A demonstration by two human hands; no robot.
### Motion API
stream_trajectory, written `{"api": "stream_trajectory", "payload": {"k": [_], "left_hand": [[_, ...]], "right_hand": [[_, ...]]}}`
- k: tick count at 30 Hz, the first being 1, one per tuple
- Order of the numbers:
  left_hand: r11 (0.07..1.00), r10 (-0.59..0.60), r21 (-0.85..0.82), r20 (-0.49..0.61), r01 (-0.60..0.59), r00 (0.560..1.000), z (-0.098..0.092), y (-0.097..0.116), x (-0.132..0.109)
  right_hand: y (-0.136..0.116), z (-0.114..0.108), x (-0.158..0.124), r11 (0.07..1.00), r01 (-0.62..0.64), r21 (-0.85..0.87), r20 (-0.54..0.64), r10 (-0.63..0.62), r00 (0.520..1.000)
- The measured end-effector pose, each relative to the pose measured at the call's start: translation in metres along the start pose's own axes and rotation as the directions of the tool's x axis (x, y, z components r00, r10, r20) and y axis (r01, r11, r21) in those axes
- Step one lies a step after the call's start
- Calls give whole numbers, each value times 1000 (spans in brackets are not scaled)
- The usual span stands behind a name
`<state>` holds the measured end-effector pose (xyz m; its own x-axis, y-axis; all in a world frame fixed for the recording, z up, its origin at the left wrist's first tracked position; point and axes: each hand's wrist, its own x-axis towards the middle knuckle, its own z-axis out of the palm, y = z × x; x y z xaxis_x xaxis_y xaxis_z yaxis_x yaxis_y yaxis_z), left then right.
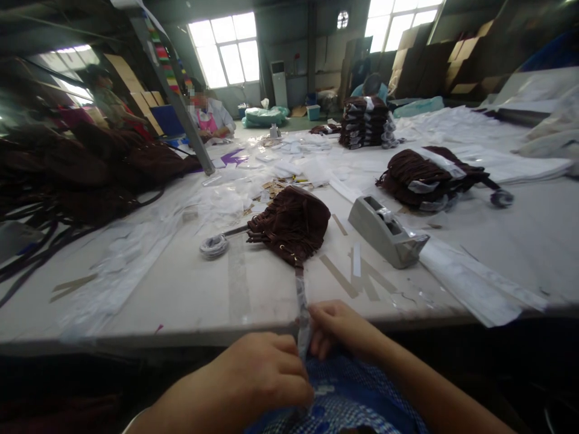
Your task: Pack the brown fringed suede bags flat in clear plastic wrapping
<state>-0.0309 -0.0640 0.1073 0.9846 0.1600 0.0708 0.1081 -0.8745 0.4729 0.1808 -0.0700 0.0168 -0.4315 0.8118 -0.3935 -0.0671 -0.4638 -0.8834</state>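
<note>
Head view: left hand (266,367) and right hand (337,328), curled inward, pinch a narrow white-wrapped brown strap (301,296) pointing lengthwise toward twelve o'clock.

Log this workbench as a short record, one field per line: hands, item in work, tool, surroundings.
Left hand: closed at the lower end of the dark brown strap in pale, wrinkled wrapping
Right hand: fingers against the same strap, higher up
Item: dark brown fringed bag, lying on the white table
Other strap end: pale-wrapped coil, left of the bag
Tool: grey tape dispenser, right of the bag
Behind dispenser: dark brown fringed bundle
</note>
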Motion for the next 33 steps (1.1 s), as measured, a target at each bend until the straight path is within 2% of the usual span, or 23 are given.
{"api": "stream_trajectory", "payload": {"k": [4, 7, 9, 11, 13, 14, 15, 16, 17, 18, 19, 20, 22, 25, 29, 33], "left_hand": [[964, 34, 264, 29, -41, 999, 33, 3, 10], [944, 24, 329, 42, -36, 999, 41, 8, 13], [955, 20, 297, 27, -27, 999, 40, 9, 10], [987, 14, 158, -23, -10, 1000, 38, 9, 3], [996, -86, -20, -195, 84, 977, 38, 6, -7], [976, -212, -106, -313, 188, 926, 41, 3, -13], [927, -373, -198, -421, 317, 827, 44, 0, -18], [846, -534, -304, -489, 439, 690, 49, -4, -23], [744, -667, -418, -501, 521, 551, 55, -8, -27], [644, -765, -531, -459, 550, 452, 62, -12, -30], [558, -828, -635, -390, 533, 403, 68, -15, -31], [489, -862, -722, -314, 489, 397, 73, -18, -32], [384, -883, -831, -203, 403, 423, 81, -21, -31], [322, -901, -868, -158, 379, 405, 83, -22, -32], [367, -906, -801, -192, 473, 377, 78, -25, -43], [442, -896, -671, -299, 596, 328, 70, -33, -58]], "right_hand": [[25, 5, -5, 989, -8, 147, 1, 8, 1000], [33, 10, -5, 974, -23, 225, -12, 26, 1000], [34, 14, -4, 957, -21, 291, -3, 23, 1000], [33, 17, -3, 934, -3, 358, 9, 0, 1000], [30, 20, 0, 909, 40, 416, 15, -51, 999], [28, 22, 2, 896, 68, 439, 12, -82, 997], [27, 24, 4, 883, 98, 459, 2, -111, 994], [25, 26, 7, 870, 127, 477, -13, -137, 990], [24, 28, 10, 857, 152, 493, -32, -156, 987], [22, 30, 14, 844, 171, 509, -52, -168, 984], [21, 32, 17, 833, 186, 522, -69, -176, 982], [19, 34, 21, 825, 200, 529, -84, -184, 979], [15, 35, 28, 822, 225, 523, -110, -197, 974], [7, 29, 36, 827, 259, 499, -177, -195, 965], [-6, 14, 46, 832, 310, 460, -254, -211, 944], [-14, -9, 56, 846, 258, 467, -279, -136, 951]]}}
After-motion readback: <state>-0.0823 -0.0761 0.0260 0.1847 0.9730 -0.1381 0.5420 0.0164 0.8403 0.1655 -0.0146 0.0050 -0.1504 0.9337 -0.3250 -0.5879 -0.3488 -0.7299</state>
